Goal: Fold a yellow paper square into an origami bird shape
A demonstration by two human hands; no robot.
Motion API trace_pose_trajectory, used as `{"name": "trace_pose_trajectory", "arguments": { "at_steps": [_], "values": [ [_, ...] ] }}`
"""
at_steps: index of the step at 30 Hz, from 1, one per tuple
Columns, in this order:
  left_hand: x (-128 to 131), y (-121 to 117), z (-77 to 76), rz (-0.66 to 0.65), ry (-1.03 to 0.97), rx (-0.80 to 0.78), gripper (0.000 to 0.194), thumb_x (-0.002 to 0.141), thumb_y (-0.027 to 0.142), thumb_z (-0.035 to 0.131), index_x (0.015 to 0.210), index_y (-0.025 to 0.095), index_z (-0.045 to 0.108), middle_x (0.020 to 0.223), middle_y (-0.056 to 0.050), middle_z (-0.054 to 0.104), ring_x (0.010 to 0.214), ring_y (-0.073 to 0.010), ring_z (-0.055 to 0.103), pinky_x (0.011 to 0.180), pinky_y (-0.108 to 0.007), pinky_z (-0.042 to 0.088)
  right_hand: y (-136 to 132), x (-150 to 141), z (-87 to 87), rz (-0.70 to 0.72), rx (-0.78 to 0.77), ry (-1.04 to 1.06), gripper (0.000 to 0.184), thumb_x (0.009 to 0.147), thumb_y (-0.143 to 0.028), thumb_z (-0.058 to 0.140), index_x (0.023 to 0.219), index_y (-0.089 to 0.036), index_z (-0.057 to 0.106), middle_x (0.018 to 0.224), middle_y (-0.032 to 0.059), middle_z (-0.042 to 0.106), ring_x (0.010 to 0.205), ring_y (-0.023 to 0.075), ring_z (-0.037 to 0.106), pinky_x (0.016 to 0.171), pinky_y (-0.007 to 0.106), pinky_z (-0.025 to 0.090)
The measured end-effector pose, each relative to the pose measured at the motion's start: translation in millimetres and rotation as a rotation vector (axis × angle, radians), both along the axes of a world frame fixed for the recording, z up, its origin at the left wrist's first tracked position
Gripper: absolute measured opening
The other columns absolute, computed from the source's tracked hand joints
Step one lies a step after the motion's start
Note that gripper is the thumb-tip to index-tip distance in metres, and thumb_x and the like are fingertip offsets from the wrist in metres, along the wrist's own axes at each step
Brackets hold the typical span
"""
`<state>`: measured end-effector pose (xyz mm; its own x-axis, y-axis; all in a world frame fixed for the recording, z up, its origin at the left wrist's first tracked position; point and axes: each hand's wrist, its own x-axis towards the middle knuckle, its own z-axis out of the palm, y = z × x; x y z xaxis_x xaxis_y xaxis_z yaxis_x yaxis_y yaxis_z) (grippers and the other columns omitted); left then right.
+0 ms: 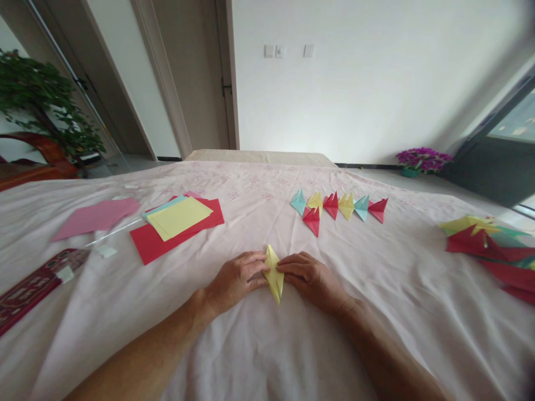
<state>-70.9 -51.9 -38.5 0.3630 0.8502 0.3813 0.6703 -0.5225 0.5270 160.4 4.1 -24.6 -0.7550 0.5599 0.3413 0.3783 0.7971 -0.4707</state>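
A yellow folded paper (274, 278), shaped like a narrow diamond with a lengthwise crease, lies on the cloth in front of me. My left hand (237, 280) grips its left edge between thumb and fingers. On the opposite side, the fingers of my right hand (316, 282) are closed on the right edge. Beyond my hands stands a row of folded paper cranes (331, 205) in blue, yellow and red. One red crane (312, 221) sits nearer to me than that row.
Yellow paper sheets (179, 218) lie over red sheets (146, 245) at the left. Pink sheets (96, 218) and a red printed package (35, 287) are farther left. Larger folded papers (480, 239) are piled at the right edge. A wrinkled pale pink cloth (259, 345) covers the surface.
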Motion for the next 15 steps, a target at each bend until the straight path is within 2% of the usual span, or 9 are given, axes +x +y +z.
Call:
{"name": "trace_pose_trajectory", "arguments": {
  "at_steps": [7, 15],
  "values": [
    [4.0, 1.6, 1.1, -0.002, 0.023, 0.074, 0.018, 0.09, 0.028, 0.059, 0.104, 0.021, 0.068, 0.111, -0.006, 0.07, 0.103, -0.0184, 0.065, 0.092, -0.033, 0.052, 3.4, 0.8, -3.2, 0.017, -0.036, 0.023, 0.025, 0.092, -0.021, 0.055, 0.111, -0.028, 0.07, 0.11, 0.0036, 0.069, 0.099, 0.0183, 0.061, 0.088, 0.033, 0.048],
    [7.4, 2.4, -1.5, 0.048, 0.06, 0.097, 0.015, 0.091, 0.021, 0.057, 0.101, 0.021, 0.067, 0.108, -0.004, 0.071, 0.099, -0.0172, 0.065, 0.089, -0.03, 0.052, 3.9, 0.5, -5.2, -0.017, -0.105, 0.093, 0.026, 0.093, -0.02, 0.054, 0.113, -0.028, 0.068, 0.109, 0.0038, 0.068, 0.098, 0.0178, 0.062, 0.087, 0.031, 0.049]
  ]
}}
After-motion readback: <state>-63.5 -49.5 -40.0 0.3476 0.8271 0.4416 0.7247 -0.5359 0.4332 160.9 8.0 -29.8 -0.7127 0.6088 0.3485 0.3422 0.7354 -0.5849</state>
